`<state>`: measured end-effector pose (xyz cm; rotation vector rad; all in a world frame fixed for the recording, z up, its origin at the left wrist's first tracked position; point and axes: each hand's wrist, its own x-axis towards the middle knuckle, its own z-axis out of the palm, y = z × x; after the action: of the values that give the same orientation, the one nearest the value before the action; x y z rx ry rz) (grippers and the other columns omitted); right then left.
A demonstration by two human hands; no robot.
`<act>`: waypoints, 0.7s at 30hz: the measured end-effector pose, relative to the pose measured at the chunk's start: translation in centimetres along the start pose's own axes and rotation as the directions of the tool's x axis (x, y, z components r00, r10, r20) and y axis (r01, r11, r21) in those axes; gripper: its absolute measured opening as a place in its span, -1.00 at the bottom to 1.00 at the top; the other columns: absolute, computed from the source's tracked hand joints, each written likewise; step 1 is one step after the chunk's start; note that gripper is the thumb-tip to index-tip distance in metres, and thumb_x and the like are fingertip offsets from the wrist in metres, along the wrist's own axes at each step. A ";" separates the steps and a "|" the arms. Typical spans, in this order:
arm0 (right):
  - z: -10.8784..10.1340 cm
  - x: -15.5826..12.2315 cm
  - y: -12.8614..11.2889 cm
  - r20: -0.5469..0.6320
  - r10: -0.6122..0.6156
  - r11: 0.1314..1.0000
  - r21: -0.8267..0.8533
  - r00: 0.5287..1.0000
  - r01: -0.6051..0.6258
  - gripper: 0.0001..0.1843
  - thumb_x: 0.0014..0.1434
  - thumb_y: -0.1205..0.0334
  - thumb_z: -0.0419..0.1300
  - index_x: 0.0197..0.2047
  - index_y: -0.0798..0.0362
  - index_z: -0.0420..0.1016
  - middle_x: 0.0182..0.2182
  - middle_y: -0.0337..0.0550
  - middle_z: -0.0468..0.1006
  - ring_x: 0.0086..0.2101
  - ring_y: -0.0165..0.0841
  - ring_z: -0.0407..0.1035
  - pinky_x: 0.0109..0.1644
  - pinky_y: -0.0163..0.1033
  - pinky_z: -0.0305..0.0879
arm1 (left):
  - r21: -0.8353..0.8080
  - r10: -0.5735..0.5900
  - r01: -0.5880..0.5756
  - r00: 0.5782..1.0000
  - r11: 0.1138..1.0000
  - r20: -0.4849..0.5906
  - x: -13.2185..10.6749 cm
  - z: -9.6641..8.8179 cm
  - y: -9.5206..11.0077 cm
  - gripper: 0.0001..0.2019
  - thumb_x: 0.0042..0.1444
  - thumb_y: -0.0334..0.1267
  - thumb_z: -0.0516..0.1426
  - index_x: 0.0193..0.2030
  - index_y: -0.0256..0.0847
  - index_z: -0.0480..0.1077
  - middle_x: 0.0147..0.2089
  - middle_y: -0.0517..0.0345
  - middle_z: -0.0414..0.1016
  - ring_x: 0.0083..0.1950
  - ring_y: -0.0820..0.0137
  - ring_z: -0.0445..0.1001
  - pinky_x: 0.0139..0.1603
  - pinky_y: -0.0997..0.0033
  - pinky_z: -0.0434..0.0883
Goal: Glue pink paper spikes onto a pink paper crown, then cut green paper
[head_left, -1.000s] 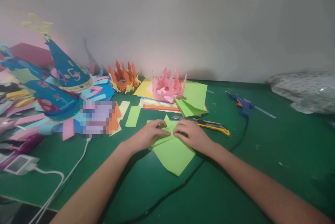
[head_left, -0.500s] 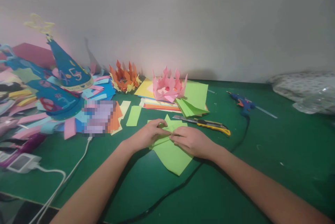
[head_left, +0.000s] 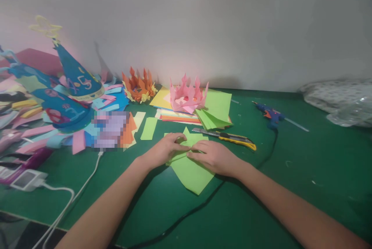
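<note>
A partly folded sheet of light green paper (head_left: 193, 179) lies flat on the green table, its lower edge coming to a point towards me. My left hand (head_left: 164, 149) is closed on the paper's upper left part, thumb and fingers curled over a fold. From the other side my right hand (head_left: 213, 158) grips the same paper, its fingertips meeting my left ones near the middle. The fingers hide part of the crease. Just beyond my right hand lies a yellow box cutter (head_left: 232, 138) with its blade out.
Behind the hands are a pink paper crown (head_left: 188, 99), an orange paper crown (head_left: 139, 86), and coloured paper sheets (head_left: 222, 103). A blue glue gun (head_left: 269, 114) lies right, its black cord (head_left: 186, 218) crossing near me. Blue cone hats (head_left: 74, 72) and paper strips crowd the left.
The fingers of my right hand have slid slightly left along the fold. My left hand and the paper stay almost where they were.
</note>
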<state>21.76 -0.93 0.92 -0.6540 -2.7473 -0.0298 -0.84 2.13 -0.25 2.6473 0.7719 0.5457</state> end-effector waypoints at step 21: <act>0.1 0.3 -0.2 0.028 0.023 0.999 -0.038 0.999 -0.022 -0.70 0.28 0.31 -0.05 0.01 0.04 0.41 -0.23 -0.01 0.48 -0.23 -0.31 0.29 -0.21 -0.20 0.23 | -0.016 0.045 -0.045 0.999 0.999 0.002 0.3 -0.8 0.1 -0.67 0.23 -0.37 -0.08 -0.06 -0.07 0.47 -0.03 0.00 0.40 -0.05 0.35 0.37 -0.05 0.32 0.27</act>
<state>21.40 -0.98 0.89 -0.7003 -2.7729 -0.0681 -0.90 2.42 0.53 2.6559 0.7053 0.5587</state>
